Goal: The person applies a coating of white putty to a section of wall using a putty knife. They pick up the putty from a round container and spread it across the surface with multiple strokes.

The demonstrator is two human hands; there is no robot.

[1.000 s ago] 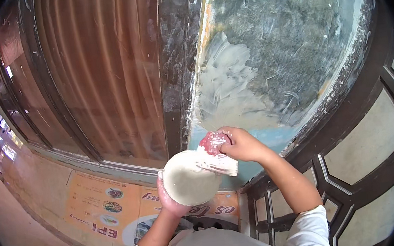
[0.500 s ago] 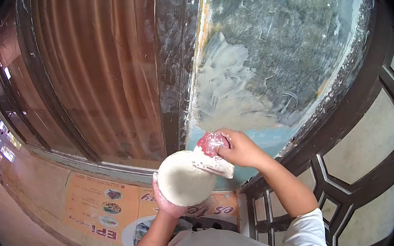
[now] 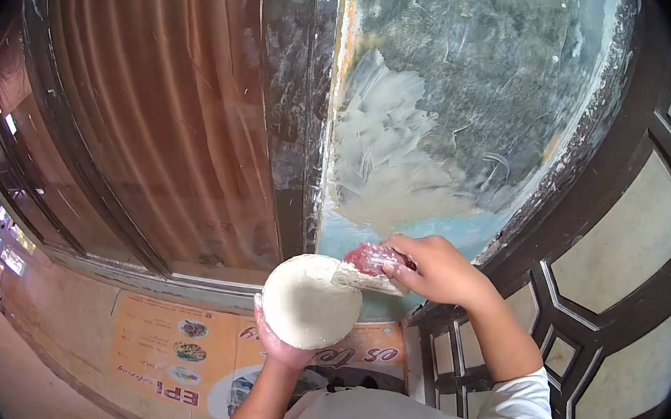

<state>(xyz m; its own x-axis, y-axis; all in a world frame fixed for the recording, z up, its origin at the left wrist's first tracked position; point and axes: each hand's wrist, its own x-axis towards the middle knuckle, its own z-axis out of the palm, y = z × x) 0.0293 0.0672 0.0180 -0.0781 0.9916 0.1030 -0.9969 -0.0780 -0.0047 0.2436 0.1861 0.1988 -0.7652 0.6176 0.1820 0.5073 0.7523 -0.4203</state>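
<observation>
My left hand (image 3: 285, 348) is wrapped round the lower left side of a round bowl (image 3: 312, 302) with a pale, creamy paste inside. The fingers of my right hand (image 3: 437, 268) close on the red, paste-smeared grip of a putty knife (image 3: 371, 275). Its wide blade is coated in white paste and lies at the bowl's right rim; whether it touches the rim I cannot tell. Beyond my hands rises a wall panel (image 3: 493, 70) of mottled grey-green, with a whitish smeared patch (image 3: 389, 138) of paste on its lower left part.
A dark post (image 3: 292, 108) borders the panel on the left, beside a window (image 3: 172, 128) with brown curtains. At the right stands a dark wooden door (image 3: 598, 296) with pale insets. An orange printed banner (image 3: 158, 351) lies low in front of me.
The putty knife and my right hand have shifted slightly right and down, and the blade has turned flatter. The bowl has moved a little to the left.
</observation>
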